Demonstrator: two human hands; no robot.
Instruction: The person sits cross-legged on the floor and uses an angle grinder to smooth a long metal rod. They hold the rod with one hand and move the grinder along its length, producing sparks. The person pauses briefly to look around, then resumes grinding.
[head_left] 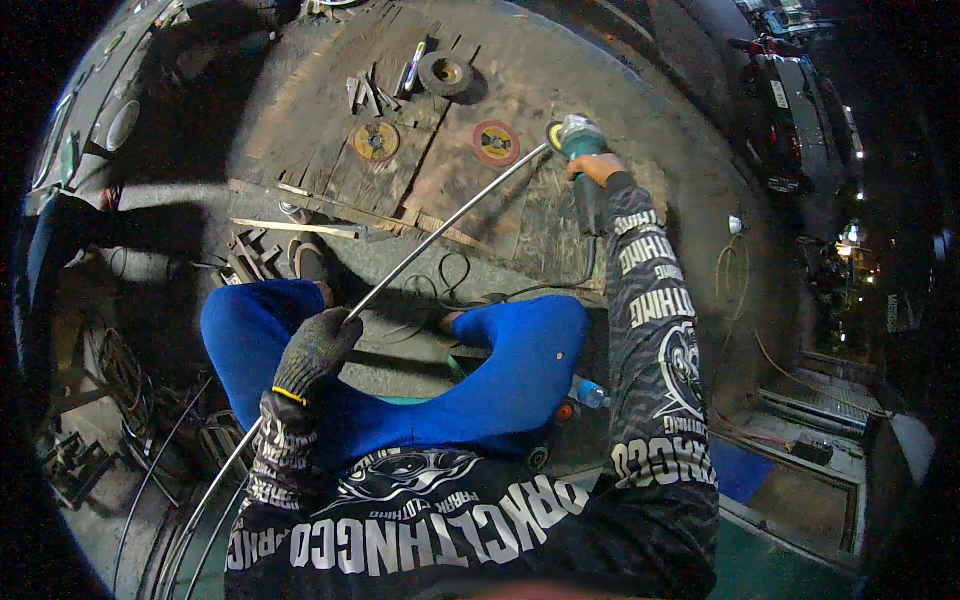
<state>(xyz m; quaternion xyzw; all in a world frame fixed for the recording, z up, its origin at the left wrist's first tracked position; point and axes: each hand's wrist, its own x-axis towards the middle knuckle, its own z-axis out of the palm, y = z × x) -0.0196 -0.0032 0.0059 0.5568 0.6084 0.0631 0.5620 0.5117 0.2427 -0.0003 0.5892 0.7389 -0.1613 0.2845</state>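
My left hand (318,350), in a dark knit glove with a yellow cuff edge, is closed round a long thin metal rod (440,232). The rod slants from below my left forearm up to the right, its far end close to the disc of an angle grinder (583,150). Bare, my right hand (597,168) grips the green and black grinder by its body, arm stretched out over the wooden board. Whether the disc touches the rod end I cannot tell. Two flat abrasive discs, one yellowish (376,141) and one red-rimmed (495,143), lie on the board left of the grinder.
A thick wheel (446,73), a marker pen (415,65) and several short metal strips (370,95) lie at the board's far side. A black cable (540,288) runs from the grinder past my knees. A plastic bottle (592,392) is by my right thigh. More rods (205,510) lie lower left.
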